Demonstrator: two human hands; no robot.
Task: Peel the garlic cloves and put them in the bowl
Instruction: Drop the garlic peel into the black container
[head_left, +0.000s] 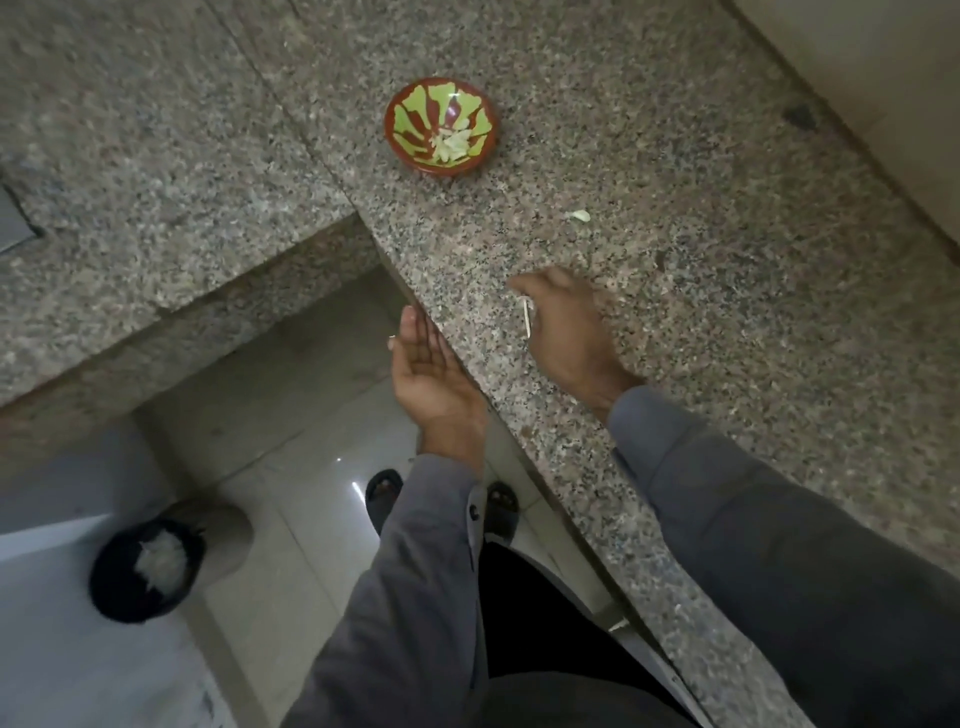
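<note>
Left hand (426, 374) cupped open at the table (675, 312) edge, right hand (561, 322) spread, sweeping peel scraps (527, 318); a careless swipe could knock the clove (579, 216) floorward, missing the bowl (441, 132).

Right hand (563, 325) motion-blurred over the worktop (675, 312), its fingertips indistinct, thin pale sliver (527, 318) beside it too small to identify, both sleeves cut off by the bottom edge, pale contents of the bowl (440, 131) too small to count, dark bin (145, 569) on the floor smeared.
</note>
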